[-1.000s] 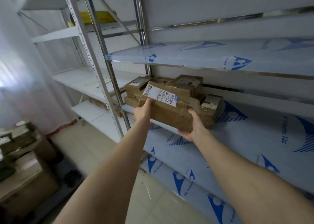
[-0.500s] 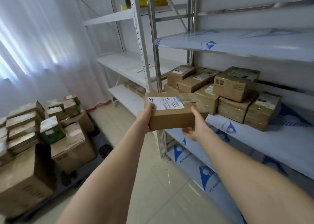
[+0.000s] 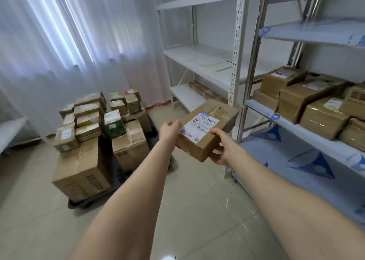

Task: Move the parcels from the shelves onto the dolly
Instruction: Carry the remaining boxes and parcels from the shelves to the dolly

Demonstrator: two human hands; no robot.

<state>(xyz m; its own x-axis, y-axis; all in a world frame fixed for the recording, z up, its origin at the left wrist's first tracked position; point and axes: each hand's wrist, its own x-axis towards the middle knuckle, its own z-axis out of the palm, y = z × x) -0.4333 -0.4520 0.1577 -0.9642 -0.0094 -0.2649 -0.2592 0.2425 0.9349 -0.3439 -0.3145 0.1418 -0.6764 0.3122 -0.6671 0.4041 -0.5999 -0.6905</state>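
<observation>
Gripping a brown parcel (image 3: 207, 128) in the air above the floor, the left hand (image 3: 169, 128) clasps its left edge and the right hand (image 3: 224, 148) its near corner. Left lies the loaded dolly (image 3: 116, 176); right, more parcels (image 3: 308, 103) on the shelves (image 3: 296, 129).

Stacked boxes (image 3: 94, 133) on dolly (image 3: 118, 173) left, shelved parcels (image 3: 308, 102) right.
</observation>
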